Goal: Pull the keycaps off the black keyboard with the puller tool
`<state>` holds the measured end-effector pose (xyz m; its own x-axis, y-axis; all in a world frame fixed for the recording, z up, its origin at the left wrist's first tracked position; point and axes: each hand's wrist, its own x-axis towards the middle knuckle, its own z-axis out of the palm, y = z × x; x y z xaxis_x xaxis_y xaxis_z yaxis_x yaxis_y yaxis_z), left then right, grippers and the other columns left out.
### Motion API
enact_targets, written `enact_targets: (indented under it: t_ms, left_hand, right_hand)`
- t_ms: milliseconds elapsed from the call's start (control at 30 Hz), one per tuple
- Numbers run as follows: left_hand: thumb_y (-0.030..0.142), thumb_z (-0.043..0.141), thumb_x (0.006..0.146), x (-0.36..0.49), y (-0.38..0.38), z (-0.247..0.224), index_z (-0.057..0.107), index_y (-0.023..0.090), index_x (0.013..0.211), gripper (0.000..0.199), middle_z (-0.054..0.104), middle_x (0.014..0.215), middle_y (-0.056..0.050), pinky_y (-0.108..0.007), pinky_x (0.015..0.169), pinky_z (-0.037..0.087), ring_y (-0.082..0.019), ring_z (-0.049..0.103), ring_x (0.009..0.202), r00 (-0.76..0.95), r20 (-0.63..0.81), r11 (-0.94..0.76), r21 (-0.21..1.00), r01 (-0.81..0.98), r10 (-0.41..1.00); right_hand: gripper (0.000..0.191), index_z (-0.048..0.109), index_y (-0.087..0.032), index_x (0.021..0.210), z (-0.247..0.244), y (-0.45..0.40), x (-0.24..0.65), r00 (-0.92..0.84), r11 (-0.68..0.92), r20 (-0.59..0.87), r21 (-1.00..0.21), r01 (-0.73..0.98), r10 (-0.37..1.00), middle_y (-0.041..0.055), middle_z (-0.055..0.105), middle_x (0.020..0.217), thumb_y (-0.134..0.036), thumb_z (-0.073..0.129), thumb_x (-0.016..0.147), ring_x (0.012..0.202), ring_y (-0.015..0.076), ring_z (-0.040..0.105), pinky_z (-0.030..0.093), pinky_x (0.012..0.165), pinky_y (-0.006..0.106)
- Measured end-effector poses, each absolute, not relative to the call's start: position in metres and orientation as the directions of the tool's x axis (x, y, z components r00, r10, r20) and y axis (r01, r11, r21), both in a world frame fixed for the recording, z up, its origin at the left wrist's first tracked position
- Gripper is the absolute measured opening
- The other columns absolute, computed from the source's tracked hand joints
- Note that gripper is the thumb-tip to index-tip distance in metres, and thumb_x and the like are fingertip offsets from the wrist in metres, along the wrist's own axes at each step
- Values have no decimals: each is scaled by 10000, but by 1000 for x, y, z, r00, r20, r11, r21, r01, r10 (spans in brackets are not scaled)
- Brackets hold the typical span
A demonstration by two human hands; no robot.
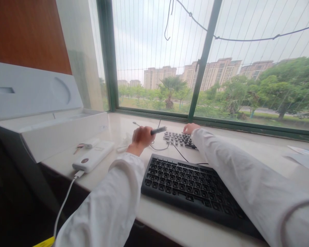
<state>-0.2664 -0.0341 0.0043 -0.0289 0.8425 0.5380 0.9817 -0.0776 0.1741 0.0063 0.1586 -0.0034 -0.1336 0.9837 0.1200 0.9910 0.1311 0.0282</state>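
In the head view my left hand is closed round a dark-handled brush, whose pale, frayed end points right. Beyond the keyboard, my right hand reaches to the far edge of a spread of loose dark keycaps, its fingers bent down onto them. Whatever those fingertips pinch is too small to make out. Nearer to me lies a black keyboard with its keycaps off and the bare switch sockets showing. My right sleeve covers its right side.
A white power bank with a plugged-in white cable lies at the left, a small key-like item beside it. Behind stands an open white box. Thin cables run near the keycaps. Papers lie right, below the window.
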Motion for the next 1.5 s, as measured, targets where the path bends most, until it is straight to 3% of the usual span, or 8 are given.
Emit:
enact_targets:
  t_ms: [533,1033,1300,1500]
  left_hand:
    - [390,413,864,-266,-34,5,724,191,789,376,687,791,-133,-366,714,453,-267,630,794,-45,542,-57,169,984,839]
    - [400,397,864,-270,-28,0,726,193,800,394,680,763,-127,-355,669,445,-262,627,752,-25,559,-68,144,987,829]
    - [363,418,863,-272,-24,-6,713,190,771,354,684,771,-123,-334,672,426,-270,633,760,-25,588,-76,146,986,808]
    - [293,422,863,-269,-24,-6,668,190,719,303,672,705,-97,-295,644,366,-230,624,700,63,663,-217,153,964,746]
  right_hand:
    - [313,726,-278,973,-7,166,8,-135,136,116,5,991,984,60,688,1043,-428,702,699,976,220,615,451,831,309]
    - [351,707,-251,1060,9,156,20,-75,79,155,-20,997,985,97,664,1114,-451,572,806,973,247,613,458,806,333]
    - [337,702,-273,1024,29,88,-1,-271,262,227,69,963,935,64,693,1027,-482,506,846,921,223,624,454,781,318]
    - [319,692,-285,1000,43,-3,-11,-502,494,289,106,863,815,34,708,940,-474,466,878,851,190,625,429,733,291]
